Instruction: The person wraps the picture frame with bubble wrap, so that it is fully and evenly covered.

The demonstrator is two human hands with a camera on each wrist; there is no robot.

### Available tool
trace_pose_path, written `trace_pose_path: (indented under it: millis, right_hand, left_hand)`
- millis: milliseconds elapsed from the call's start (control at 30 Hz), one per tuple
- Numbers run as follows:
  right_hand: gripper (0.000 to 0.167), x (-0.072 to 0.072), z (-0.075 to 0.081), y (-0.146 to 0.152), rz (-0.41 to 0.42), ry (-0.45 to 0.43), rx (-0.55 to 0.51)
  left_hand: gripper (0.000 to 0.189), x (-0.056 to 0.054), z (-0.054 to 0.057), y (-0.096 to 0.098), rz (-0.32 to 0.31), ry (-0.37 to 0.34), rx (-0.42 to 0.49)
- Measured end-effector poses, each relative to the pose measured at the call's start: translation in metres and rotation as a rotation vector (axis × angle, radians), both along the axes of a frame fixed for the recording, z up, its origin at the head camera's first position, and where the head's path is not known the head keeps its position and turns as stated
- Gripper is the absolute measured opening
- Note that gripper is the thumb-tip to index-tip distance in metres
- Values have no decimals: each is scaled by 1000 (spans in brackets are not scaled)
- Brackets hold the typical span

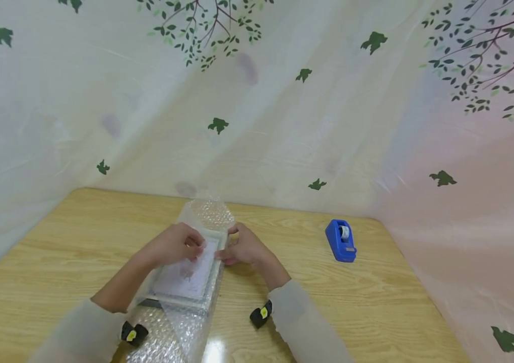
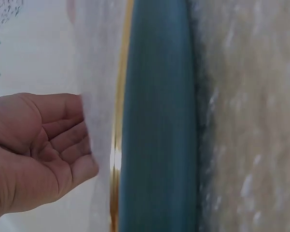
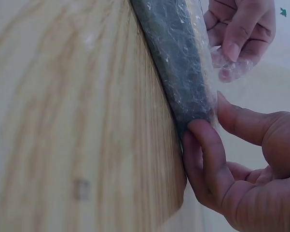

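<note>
A picture frame [image 1: 177, 282] with a pale border lies on a long sheet of bubble wrap [image 1: 154, 335], partly covered by it. In the left wrist view, the side of the frame [image 2: 159, 116] is teal with a gold edge. My left hand [image 1: 176, 245] is above the frame and pinches a bit of the wrap between thumb and fingers, as the right wrist view shows. My right hand [image 1: 244, 246] grips the frame's far right edge through the wrap, thumb on top and fingers curled at the side [image 3: 176, 72].
A blue tape dispenser [image 1: 341, 242] with a roll of tape stands on the wooden table [image 1: 284, 232] to the right. Bubble wrap extends past the frame at both ends. A patterned curtain [image 1: 266, 126] hangs behind the table.
</note>
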State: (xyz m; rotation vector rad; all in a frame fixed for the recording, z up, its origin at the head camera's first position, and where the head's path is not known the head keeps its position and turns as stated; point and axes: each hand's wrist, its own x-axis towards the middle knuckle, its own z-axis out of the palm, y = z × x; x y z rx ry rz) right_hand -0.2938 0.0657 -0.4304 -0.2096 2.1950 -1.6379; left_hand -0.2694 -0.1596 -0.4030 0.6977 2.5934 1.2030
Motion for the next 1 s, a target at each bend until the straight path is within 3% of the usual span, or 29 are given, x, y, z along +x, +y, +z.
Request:
trace_pose_path:
  millis: [133, 267, 567, 1000]
  right_hand:
    - [57, -3, 1, 2, 23, -30, -29]
    - [56, -5, 2, 4, 44, -51, -59]
    - [47, -4, 5, 9, 63, -80, -57]
    - [54, 0, 3, -1, 2, -17, 25]
  left_hand:
    - [16, 5, 1, 8, -62, 155, -154]
    - [19, 9, 3, 10, -142, 227, -215]
    - [21, 11, 5, 5, -260, 245, -239]
    - [23, 12, 8, 3, -283, 221, -261]
